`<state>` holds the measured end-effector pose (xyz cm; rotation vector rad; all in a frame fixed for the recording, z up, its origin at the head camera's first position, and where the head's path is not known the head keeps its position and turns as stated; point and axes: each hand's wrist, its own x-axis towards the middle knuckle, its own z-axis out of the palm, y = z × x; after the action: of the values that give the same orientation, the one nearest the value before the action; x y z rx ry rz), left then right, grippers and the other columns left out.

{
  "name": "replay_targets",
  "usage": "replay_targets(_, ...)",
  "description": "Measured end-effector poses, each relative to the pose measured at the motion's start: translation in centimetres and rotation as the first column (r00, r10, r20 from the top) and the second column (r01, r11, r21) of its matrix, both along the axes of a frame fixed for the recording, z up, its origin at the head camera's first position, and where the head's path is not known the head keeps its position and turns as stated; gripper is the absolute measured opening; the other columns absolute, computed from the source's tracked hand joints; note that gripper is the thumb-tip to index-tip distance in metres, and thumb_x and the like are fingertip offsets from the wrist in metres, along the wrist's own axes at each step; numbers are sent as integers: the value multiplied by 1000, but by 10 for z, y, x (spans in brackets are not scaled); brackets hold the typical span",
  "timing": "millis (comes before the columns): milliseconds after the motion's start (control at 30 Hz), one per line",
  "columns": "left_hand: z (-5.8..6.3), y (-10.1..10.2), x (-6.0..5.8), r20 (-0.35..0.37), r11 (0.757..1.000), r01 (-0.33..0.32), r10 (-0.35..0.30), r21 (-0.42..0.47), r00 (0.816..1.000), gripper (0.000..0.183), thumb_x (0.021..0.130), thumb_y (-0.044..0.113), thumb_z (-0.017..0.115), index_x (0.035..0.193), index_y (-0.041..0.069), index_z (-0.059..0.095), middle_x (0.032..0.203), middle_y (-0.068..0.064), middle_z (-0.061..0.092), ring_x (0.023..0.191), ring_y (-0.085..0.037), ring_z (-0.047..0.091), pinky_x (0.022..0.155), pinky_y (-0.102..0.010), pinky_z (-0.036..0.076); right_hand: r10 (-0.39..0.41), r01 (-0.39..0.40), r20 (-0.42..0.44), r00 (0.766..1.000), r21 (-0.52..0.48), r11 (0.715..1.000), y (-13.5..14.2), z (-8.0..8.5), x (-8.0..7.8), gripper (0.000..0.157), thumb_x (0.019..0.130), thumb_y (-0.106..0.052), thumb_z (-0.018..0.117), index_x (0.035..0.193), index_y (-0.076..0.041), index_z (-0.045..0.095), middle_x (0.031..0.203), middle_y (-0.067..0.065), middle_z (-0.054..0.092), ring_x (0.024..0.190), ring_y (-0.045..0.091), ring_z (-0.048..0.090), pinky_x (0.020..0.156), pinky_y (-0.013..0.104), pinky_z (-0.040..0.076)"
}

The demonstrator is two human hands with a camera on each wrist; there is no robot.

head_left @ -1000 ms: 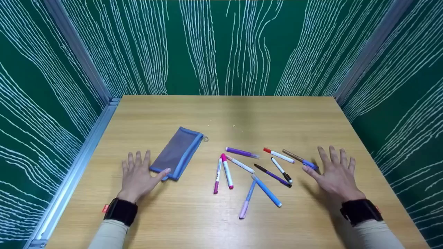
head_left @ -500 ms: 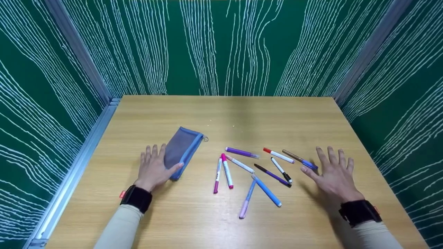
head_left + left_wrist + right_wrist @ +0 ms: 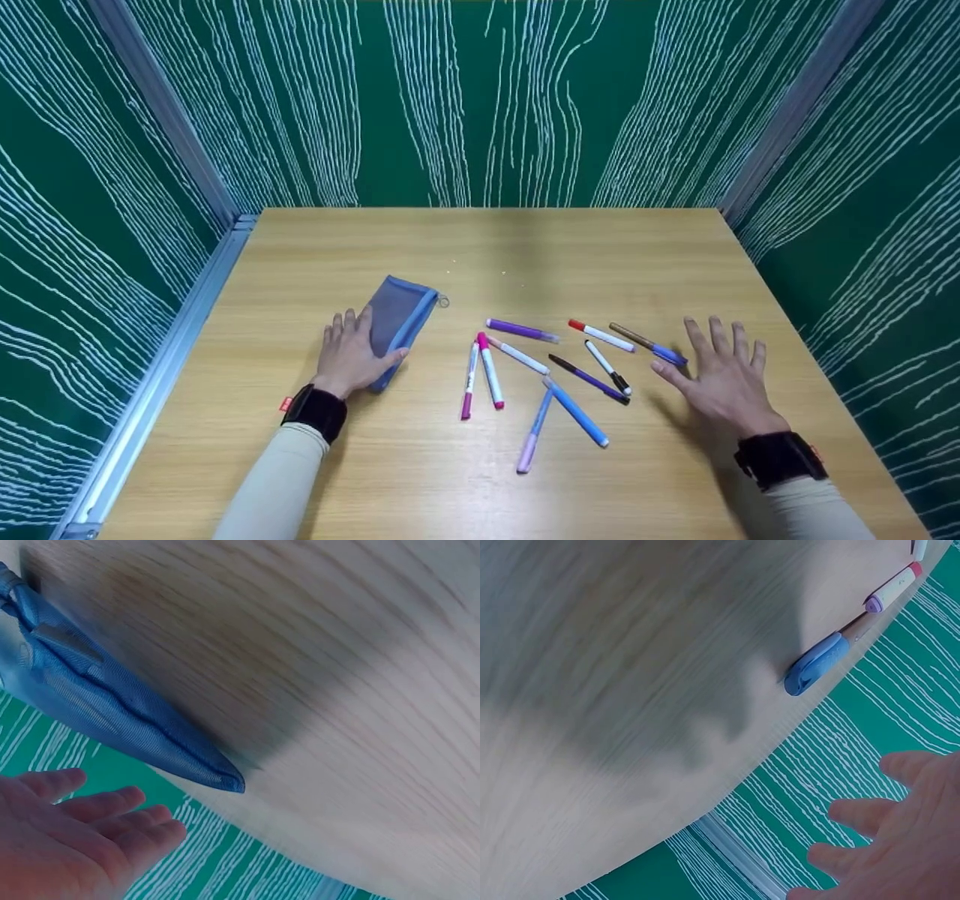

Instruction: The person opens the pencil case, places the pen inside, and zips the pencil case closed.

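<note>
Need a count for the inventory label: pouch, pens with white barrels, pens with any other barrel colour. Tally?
Blue-edged zip pouch: 1
White-barrelled pens: 5
Pens with other barrel colours: 5
Total: 11

blue-edged grey pouch

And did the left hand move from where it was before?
Yes. In the head view, the left hand has moved rightward, away from the left edge of the table, and now hides more of the blue pouch.
</note>
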<state>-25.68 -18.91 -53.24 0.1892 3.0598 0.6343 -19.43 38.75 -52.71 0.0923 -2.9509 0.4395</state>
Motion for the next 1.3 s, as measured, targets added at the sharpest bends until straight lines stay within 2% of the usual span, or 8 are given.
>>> replay_targets(333,-5,2,-5,-34,1000,12,-11,20,999,106,87,59,71,159,-3,25,156,-37,32,141,-54,34,115,-61,30,-4,4,8,1000,-2,1000,0,1,0,101,92,-72,56,163,-9,21,162,36,12,148,60,-4,109,74,-20)
replay_targets(533,-8,3,-4,-33,1000,4,-4,19,999,102,88,59,71,157,-4,30,151,-34,39,134,-51,42,110,-60,38,2,-1,7,1000,-10,1000,-1,-2,-1,101,92,-72,56,163,-10,21,163,36,11,148,59,-6,109,72,-21)
replay_targets(700,-8,3,-4,-12,1000,-4,4,6,1000,103,87,61,71,156,-5,31,150,-36,40,133,-52,42,108,-61,39,2,-2,10,1000,-8,1000,-1,-3,0,101,92,-72,56,163,-9,20,163,36,11,148,60,-5,108,71,-23)
replay_targets(900,-8,4,-2,17,1000,-28,28,-7,999,105,86,63,70,156,-4,32,148,-38,41,134,-53,40,107,-60,40,6,-6,6,1000,5,1000,-3,-3,0,101,92,-71,57,163,-8,22,161,37,14,147,61,1,109,75,-17)
replay_targets(1300,-6,10,9,31,998,-67,68,-15,997,108,84,67,69,156,-4,32,140,-37,50,126,-50,47,101,-59,44,4,-4,9,1000,13,1000,-6,-5,-1,102,92,-73,56,163,-10,21,163,36,12,148,60,-2,109,75,-17)
